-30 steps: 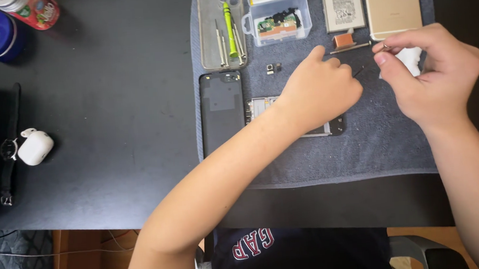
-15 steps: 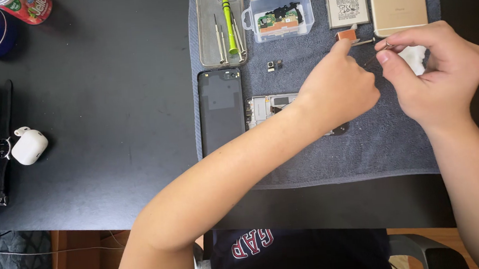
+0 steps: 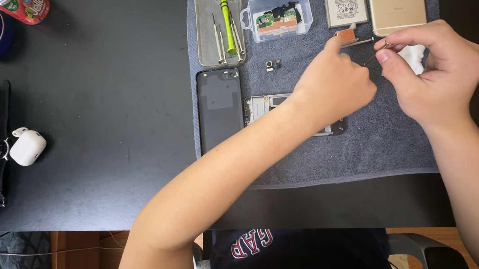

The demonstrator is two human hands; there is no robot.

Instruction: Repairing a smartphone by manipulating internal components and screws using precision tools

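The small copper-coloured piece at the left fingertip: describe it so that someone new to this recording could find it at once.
Start at the grey cloth mat on the black desk. Along its far edge lie a clear plastic box, a white-labelled battery and a gold phone back. The copper-coloured piece lies just below the battery, touched by the left hand; it alone is small, flat and orange-brown.

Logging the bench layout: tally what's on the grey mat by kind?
Screwdrivers in the clear tray: 4
Clear parts box: 1
Battery: 1
Gold phone: 1
Black back cover: 1
Opened phone frame: 1
Small camera part: 1
Total: 10
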